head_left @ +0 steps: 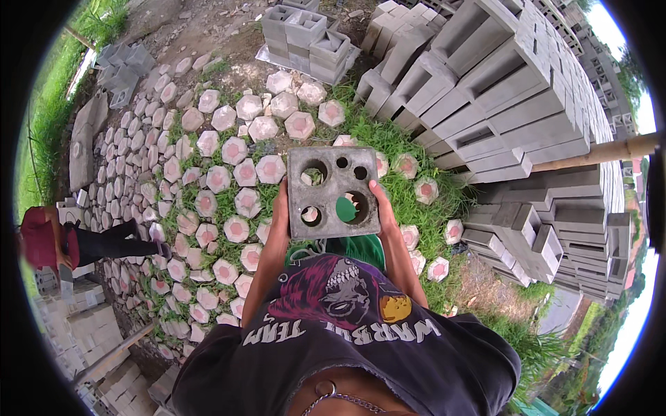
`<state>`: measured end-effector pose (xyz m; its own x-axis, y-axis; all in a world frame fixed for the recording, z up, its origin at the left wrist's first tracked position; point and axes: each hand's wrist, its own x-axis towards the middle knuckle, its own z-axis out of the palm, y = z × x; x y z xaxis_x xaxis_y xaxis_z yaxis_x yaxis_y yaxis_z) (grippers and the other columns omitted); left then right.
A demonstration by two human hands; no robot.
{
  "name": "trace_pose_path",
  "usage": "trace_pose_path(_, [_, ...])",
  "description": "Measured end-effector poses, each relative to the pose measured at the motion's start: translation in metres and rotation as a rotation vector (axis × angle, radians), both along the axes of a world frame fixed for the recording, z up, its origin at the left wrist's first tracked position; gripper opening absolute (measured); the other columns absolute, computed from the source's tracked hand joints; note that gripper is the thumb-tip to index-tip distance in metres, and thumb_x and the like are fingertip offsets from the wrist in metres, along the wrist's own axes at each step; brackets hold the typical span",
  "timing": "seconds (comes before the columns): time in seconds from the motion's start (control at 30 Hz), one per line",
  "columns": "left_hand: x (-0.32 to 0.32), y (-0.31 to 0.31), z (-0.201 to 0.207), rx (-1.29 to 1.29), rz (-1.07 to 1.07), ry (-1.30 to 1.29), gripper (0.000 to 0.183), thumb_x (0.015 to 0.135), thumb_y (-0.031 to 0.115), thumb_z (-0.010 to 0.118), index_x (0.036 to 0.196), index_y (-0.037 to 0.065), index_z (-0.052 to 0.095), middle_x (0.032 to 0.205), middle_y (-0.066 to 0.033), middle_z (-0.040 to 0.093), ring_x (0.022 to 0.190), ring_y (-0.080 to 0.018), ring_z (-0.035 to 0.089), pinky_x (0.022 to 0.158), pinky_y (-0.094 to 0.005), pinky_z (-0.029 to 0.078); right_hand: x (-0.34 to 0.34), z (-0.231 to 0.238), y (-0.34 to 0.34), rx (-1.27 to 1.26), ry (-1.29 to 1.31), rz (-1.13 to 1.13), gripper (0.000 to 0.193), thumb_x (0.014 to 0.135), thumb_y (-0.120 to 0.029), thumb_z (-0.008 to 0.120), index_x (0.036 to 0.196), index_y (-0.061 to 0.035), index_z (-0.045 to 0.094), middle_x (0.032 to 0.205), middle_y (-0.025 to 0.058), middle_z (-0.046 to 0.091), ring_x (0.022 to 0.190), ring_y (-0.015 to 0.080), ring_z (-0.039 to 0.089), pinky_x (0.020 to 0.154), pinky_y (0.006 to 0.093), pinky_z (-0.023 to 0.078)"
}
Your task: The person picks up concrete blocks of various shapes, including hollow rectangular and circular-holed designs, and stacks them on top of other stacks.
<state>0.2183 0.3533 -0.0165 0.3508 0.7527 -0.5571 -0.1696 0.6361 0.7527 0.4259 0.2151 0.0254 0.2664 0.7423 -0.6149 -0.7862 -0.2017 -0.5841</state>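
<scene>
In front of my body I hold a grey concrete block [326, 187] with both hands. Its face shows several round holes of different sizes, and my green shorts and bits of ground show through the larger ones. My left hand [282, 201] presses against the block's left side, mostly hidden behind its edge. On the opposite side my right hand [383, 204] grips the edge, with the thumb lying near the front corner. The block hangs above the paved ground, apart from every stack.
Hexagonal pavers [248, 202] with grass between them cover the ground. Tall stacks of hollow blocks [479, 76] rise at the right, crossed by a wooden pole [603, 152]. A smaller block pile [305, 41] stands ahead. Another person [76, 239] in a red top is at the left.
</scene>
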Motion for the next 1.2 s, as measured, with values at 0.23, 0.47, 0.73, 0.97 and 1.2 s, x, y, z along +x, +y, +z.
trace_pose_path(0.23, [0.073,0.084,0.024,-0.116,0.119,0.106,0.065,0.093,0.058,0.042,0.107,-0.002,0.065,0.091,-0.008,0.066,0.077,-0.0164,0.061,0.073,-0.0301,0.049,0.089,0.02,0.109,-0.069,-0.014,0.131,0.065,0.086,-0.057,0.058,0.117,0.0005,0.057,0.096,0.0123,0.064,0.074,0.0201,0.059,0.068,0.0328,0.05])
trace_pose_path(0.47, [0.124,0.134,0.044,-0.185,0.123,0.149,0.067,0.094,0.058,0.039,0.11,-0.003,0.064,0.097,-0.0101,0.067,0.084,-0.0177,0.062,0.077,-0.0296,0.048,0.144,0.02,0.163,-0.03,0.057,0.175,0.069,0.09,-0.047,0.058,0.135,0.003,0.043,0.124,0.017,0.058,0.106,0.0267,0.059,0.093,0.0378,0.047])
trace_pose_path(0.73, [0.164,0.225,0.019,-0.121,0.053,0.168,0.072,0.091,0.062,0.041,0.115,-0.003,0.063,0.098,-0.0108,0.067,0.085,-0.0184,0.062,0.078,-0.0316,0.048,0.173,0.02,0.235,-0.002,0.032,0.053,0.062,0.09,-0.046,0.057,0.128,0.0017,0.05,0.119,0.0162,0.06,0.102,0.0263,0.06,0.089,0.0378,0.049])
trace_pose_path(0.97, [0.217,0.349,-0.003,0.204,-0.229,0.45,0.073,0.091,0.061,0.04,0.117,-0.005,0.059,0.11,-0.0221,0.064,0.099,-0.0299,0.061,0.088,-0.0366,0.044,0.209,-0.002,0.33,-0.008,-0.015,-0.066,0.062,0.092,-0.048,0.053,0.128,0.0026,0.048,0.115,0.0176,0.061,0.098,0.0272,0.062,0.091,0.0395,0.049])
trace_pose_path(1.2, [0.244,0.459,-0.038,0.127,-0.374,0.404,0.061,0.094,0.056,0.035,0.126,0.007,0.056,0.096,-0.0217,0.068,0.091,-0.0313,0.064,0.082,-0.0365,0.047,0.225,-0.01,0.426,-0.114,-0.096,-0.122,0.063,0.088,-0.052,0.057,0.121,0.0019,0.055,0.1,0.0155,0.064,0.082,0.0245,0.061,0.074,0.0381,0.052])
